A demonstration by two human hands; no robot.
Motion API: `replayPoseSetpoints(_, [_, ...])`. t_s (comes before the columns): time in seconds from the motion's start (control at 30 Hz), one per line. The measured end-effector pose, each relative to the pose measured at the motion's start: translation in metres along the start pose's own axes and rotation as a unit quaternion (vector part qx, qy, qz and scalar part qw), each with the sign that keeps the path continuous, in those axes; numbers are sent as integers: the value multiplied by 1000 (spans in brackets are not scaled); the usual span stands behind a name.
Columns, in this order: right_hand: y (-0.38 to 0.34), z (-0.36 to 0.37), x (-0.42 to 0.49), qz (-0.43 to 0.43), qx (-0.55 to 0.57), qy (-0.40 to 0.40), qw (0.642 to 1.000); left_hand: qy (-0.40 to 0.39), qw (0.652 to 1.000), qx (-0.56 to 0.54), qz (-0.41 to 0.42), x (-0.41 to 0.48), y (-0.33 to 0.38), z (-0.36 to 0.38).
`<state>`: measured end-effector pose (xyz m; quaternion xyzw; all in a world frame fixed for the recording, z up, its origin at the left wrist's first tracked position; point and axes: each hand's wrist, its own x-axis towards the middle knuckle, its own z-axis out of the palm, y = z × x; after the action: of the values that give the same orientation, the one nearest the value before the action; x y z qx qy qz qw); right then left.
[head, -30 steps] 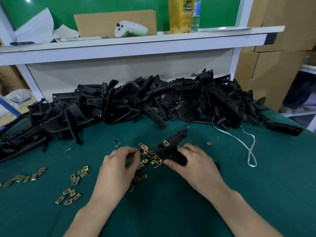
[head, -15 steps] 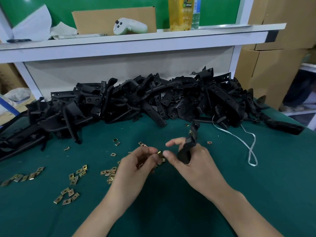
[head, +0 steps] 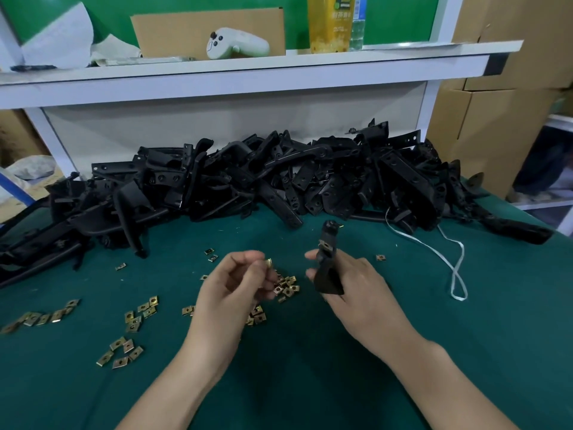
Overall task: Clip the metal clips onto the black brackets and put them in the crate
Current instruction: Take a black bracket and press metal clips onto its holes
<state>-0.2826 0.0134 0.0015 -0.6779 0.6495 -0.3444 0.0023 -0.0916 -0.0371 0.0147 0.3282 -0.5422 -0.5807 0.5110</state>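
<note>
1. Black bracket: held in the right hand above the green surface, just right of centre. Its lower end is buried in the palm, so the shape there cannot be made out.
2. Right fingers: curled round the bracket's lower half, with thumb and one fingertip showing on its left side.
3. Left hand: fingers curled, tips pinching one metal clip. The clip is small and partly covered, so its facing is not legible. It is near the bracket but apart from it.
4. Long axis of the held bracket: near upright, leaning slightly away. The rounded end points up toward the heap. A brass-coloured square sits midway along it.
5. Heap of black brackets: runs along the far side of the surface below the white shelf. Single parts are hard to separate, and the left end is cut off by the frame.
6. Loose clips: clustered between the hands, some hidden behind the left hand, others scattered to the left.
7. White cord: lies near the right hand on its right. Bare surface lies toward the body and front right.
</note>
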Motion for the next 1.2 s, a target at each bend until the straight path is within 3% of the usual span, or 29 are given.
replayPoseSetpoints(0.17, [3,3,1,24,-61,-67,996,-4,997,-75,-33,4,2,-3])
replayPoseSetpoints(0.53, [6,5,2,36,-34,-124,991,-15,991,-120,-65,3,6,-3])
replayPoseSetpoints(0.73, [5,4,2,26,-39,-128,991,1,937,-295,-189,7,12,-3])
replayPoseSetpoints(0.93, [4,6,2,16,-32,-137,990,-16,882,-402,-244,6,17,-3])
replayPoseSetpoints(1.07, [2,9,1,6,-10,-152,988,-37,898,-368,-240,6,17,-4])
replayPoseSetpoints(1.2, [1,9,1,2,-4,-158,988,-36,966,-203,-159,6,11,-2])
